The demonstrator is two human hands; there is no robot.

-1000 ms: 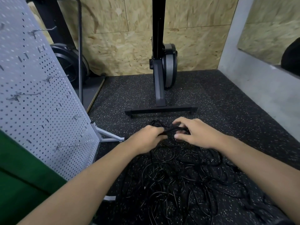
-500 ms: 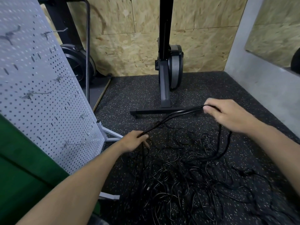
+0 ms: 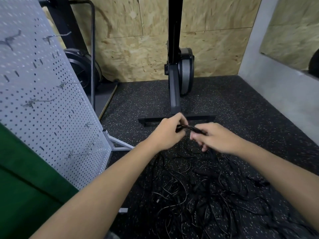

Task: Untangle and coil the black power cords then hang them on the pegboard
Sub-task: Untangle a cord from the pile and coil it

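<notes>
Centrally, one cord loop (image 3: 189,127) is clasped by the left grip (image 3: 168,133) and the right grip (image 3: 218,139), probably for coil forming; the tangled black power cords (image 3: 207,187) are spread on the floor (image 3: 241,104) at 5 o'clock, the pegboard (image 3: 43,104) at 9 o'clock.

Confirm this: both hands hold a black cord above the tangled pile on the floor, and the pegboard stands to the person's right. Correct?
Not quite. The head view shows the pegboard on the person's left, not right. The rest holds: left hand and right hand both hold a black cord above the tangled pile on the floor.
</notes>
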